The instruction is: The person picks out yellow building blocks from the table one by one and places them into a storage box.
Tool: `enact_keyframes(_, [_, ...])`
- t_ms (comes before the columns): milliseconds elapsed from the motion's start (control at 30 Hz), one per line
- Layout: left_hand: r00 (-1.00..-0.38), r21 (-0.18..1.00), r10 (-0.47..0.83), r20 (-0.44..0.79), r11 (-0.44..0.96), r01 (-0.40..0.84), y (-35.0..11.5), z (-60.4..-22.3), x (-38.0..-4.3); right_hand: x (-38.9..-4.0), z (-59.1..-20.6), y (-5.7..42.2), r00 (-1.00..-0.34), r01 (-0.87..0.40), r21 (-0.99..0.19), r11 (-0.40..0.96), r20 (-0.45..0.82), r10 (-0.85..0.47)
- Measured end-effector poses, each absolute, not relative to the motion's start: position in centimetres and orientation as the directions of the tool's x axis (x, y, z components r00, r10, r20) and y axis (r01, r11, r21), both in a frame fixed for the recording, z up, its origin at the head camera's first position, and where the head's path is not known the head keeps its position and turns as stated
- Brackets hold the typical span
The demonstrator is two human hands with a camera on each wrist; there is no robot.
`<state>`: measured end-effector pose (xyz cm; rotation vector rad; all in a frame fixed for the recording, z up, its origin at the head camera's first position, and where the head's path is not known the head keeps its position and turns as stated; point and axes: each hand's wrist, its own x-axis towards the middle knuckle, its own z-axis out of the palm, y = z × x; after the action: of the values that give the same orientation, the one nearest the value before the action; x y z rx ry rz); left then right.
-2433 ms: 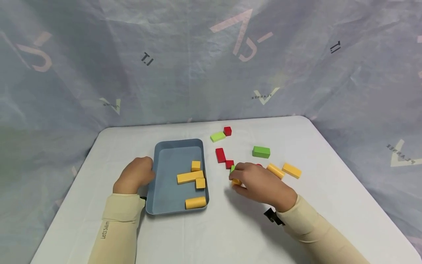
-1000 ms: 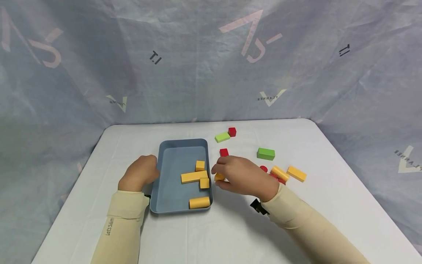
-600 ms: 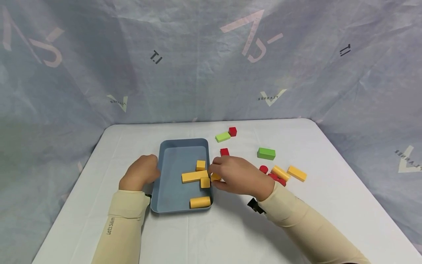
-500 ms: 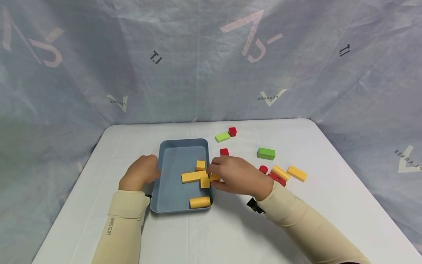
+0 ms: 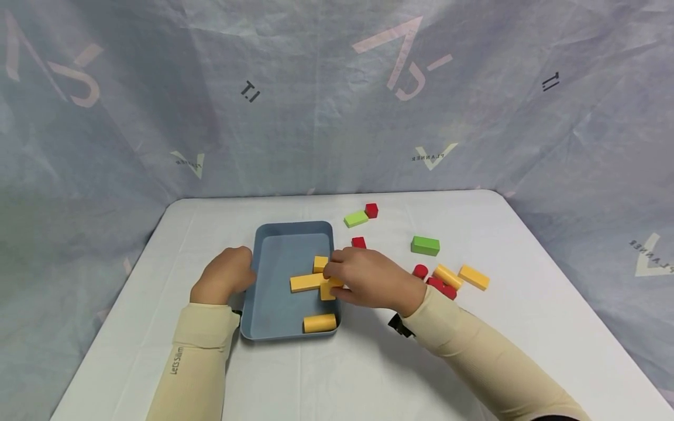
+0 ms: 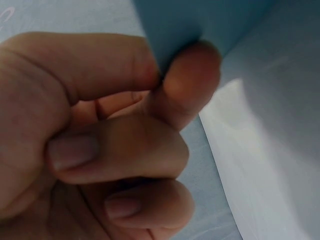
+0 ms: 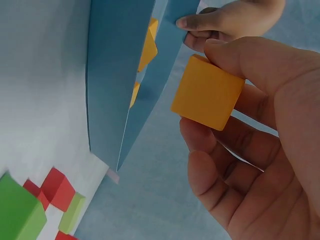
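My left hand [image 5: 223, 275] pinches the left wall of a blue-grey plastic tray [image 5: 281, 251]; in the left wrist view thumb and forefinger grip the tray wall [image 6: 200, 20] while the other fingers curl in. A yellow cube [image 7: 209, 94] is held between the thumb and fingers of my right hand [image 5: 374, 278], over the tray's right rim. Inside the tray lie a yellow cube [image 5: 320, 264], a flat yellow bar [image 5: 304, 283], another yellow cube [image 5: 327, 292] and a yellow cylinder [image 5: 319, 323]. The right fingers partly cover the bar's end.
Right of the tray on the white table [image 5: 326, 374] lie a light green block [image 5: 356, 219], a red cube [image 5: 371, 210], a green block [image 5: 425, 245], a yellow cylinder [image 5: 447, 276], a yellow block [image 5: 474, 277] and several red pieces [image 5: 442, 287]. A grey cloth [image 5: 316, 105] hangs behind.
My right hand has picked up the yellow cube among the loose blocks and carried it left, over the tray's right rim. The left hand keeps its grip on the tray.
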<state>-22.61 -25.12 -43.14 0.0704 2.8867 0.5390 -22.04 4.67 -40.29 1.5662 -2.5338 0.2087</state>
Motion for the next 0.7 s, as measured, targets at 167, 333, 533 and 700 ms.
enact_keyframes(167, [-0.978, 0.364, 0.082, -0.194, 0.931, 0.006, -25.1, -43.1, -22.7, -22.0, -40.4, 4.1, -0.436, -0.899, -0.036, 0.437, 0.188, -0.88])
enact_keyframes(333, [-0.978, 0.36, 0.085, -0.188, 0.933, 0.012, -25.1, -43.2, -22.7, -21.9, -40.6, 3.7, -0.427, -0.902, -0.027, 0.43, 0.194, -0.883])
enact_keyframes(533, [-0.978, 0.359, 0.091, -0.187, 0.933, 0.018, -25.2, -43.3, -22.8, -22.1, -41.1, 3.2, -0.412, -0.908, -0.008, 0.419, 0.19, -0.891])
enact_keyframes(700, [-0.979, 0.345, 0.095, -0.181, 0.938, 0.027, -25.2, -43.3, -22.8, -22.1, -41.3, 3.0, -0.411, -0.909, -0.001, 0.417, 0.18, -0.894])
